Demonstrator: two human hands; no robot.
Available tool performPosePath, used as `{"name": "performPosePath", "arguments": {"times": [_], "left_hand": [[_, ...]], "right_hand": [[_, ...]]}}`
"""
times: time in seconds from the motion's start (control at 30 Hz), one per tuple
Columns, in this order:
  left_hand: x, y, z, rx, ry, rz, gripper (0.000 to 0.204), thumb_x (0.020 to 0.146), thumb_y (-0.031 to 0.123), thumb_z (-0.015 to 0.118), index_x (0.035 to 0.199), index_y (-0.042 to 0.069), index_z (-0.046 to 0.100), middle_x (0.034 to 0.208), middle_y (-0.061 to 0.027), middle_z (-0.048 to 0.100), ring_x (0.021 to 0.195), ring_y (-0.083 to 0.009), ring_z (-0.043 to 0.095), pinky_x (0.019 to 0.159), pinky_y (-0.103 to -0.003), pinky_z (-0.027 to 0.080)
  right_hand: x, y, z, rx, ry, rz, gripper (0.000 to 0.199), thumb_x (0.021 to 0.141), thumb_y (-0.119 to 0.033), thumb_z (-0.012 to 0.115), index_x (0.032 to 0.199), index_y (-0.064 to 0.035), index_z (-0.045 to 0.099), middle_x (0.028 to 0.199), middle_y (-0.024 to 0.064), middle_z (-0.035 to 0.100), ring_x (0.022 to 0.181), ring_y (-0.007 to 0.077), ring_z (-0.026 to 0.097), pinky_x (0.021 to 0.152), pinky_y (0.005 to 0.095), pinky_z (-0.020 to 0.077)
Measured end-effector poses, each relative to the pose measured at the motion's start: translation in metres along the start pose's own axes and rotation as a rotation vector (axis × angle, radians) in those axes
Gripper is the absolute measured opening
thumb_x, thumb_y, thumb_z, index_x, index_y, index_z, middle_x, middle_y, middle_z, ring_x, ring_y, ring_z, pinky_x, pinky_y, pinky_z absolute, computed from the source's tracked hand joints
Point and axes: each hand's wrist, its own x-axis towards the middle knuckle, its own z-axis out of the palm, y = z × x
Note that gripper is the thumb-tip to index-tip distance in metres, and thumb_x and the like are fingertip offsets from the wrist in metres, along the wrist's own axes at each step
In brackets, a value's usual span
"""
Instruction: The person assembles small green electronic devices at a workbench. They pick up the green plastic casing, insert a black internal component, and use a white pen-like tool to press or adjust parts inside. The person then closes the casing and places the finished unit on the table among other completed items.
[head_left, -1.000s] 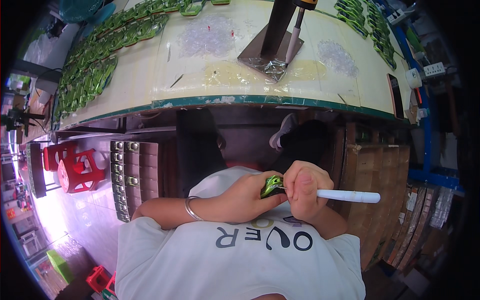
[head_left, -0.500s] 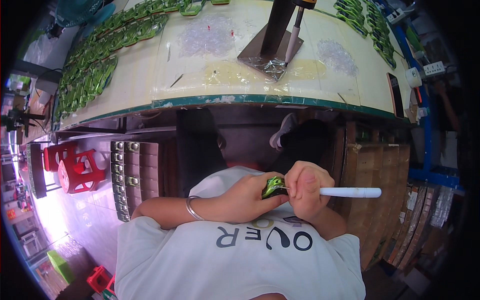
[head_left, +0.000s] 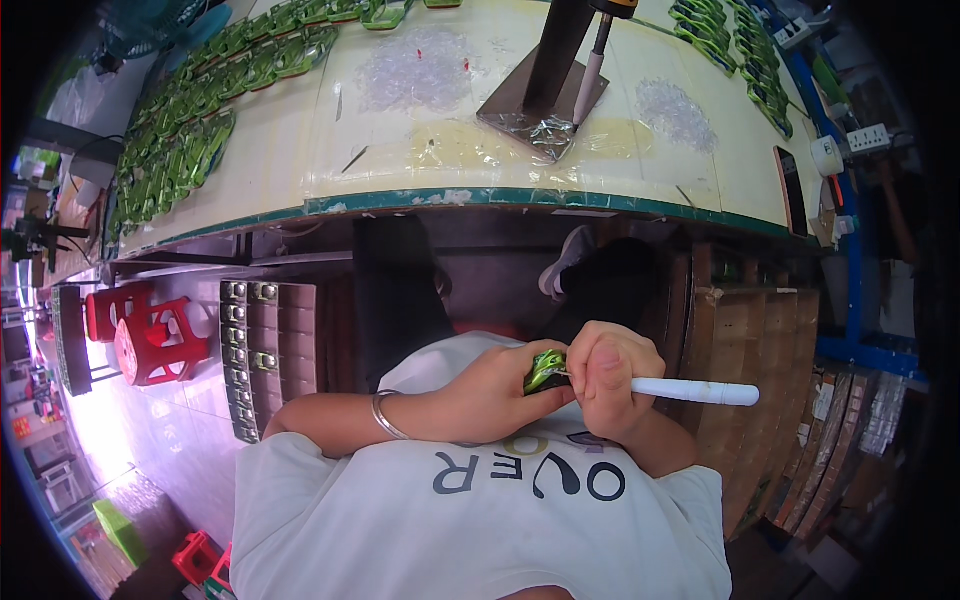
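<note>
Left hand (head_left: pixel 490 395) grips a green part (head_left: pixel 546 370), right hand (head_left: pixel 607 375) a white tool (head_left: pixel 690 391), below the workbench (head_left: pixel 300 170).

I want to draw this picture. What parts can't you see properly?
- Green piece, head view: mostly covered by the left hand, so its shape is unclear.
- White pen-like tool: its tip is hidden behind the right hand.
- Clear bits on the table: too small to identify.

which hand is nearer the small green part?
Left. The left hand grips the small green part directly. The right hand sits just to its right, holding a white pen-like tool with its tip at the part.
</note>
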Motion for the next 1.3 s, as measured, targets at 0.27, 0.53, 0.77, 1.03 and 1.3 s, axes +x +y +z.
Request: {"name": "performPosePath", "arguments": {"times": [0.27,0.53,0.77,1.03,1.3], "left_hand": [[-0.0013,0.0045,-0.0007,-0.002,-0.043,-0.082,0.033,0.077,0.018,0.059,0.104,0.001,0.050,0.078,-0.0140,0.059,0.068,-0.0232,0.058,0.061,-0.029,0.044],[0.0000,0.0040,-0.0011,-0.011,-0.022,0.002,0.033,0.077,0.018,0.059,0.105,0.002,0.050,0.078,-0.0132,0.059,0.067,-0.0214,0.058,0.060,-0.028,0.044],[-0.0011,0.0036,-0.0006,-0.005,-0.028,-0.035,0.033,0.077,0.017,0.059,0.104,0.001,0.050,0.078,-0.0133,0.059,0.068,-0.0214,0.058,0.061,-0.028,0.044],[-0.0003,0.0022,0.0007,-0.019,-0.023,-0.088,0.031,0.078,0.018,0.058,0.102,0.000,0.051,0.079,-0.0132,0.059,0.069,-0.0216,0.057,0.062,-0.029,0.043],[0.0002,0.0023,0.0006,-0.024,-0.037,-0.017,0.035,0.078,0.018,0.058,0.106,0.001,0.048,0.081,-0.0135,0.059,0.071,-0.0208,0.057,0.064,-0.028,0.044]], "right_hand": [[-0.0018,-0.0002,-0.0022,0.039,-0.002,0.060,0.030,0.083,-0.004,0.038,0.054,0.0011,0.043,0.049,0.0074,0.044,0.041,0.0144,0.042,0.039,0.0251,0.0310],[-0.0023,0.0016,-0.0031,0.151,0.009,0.024,0.029,0.083,-0.006,0.040,0.055,0.0012,0.044,0.051,0.0075,0.045,0.042,0.0138,0.042,0.039,0.0246,0.0318],[-0.0014,-0.0027,-0.0036,0.040,-0.024,0.053,0.029,0.083,-0.004,0.039,0.055,0.0012,0.043,0.050,0.0073,0.044,0.042,0.0143,0.042,0.039,0.0250,0.0312],[-0.0030,0.0023,0.0003,-0.072,0.035,-0.021,0.030,0.082,-0.002,0.039,0.053,0.0005,0.042,0.048,0.0069,0.042,0.040,0.0149,0.041,0.038,0.0258,0.0302],[-0.0057,0.0044,0.0009,0.115,0.085,0.007,0.043,0.089,-0.018,0.035,0.049,-0.0016,0.040,0.050,0.0078,0.044,0.038,0.0083,0.036,0.034,0.0209,0.0251]]}}
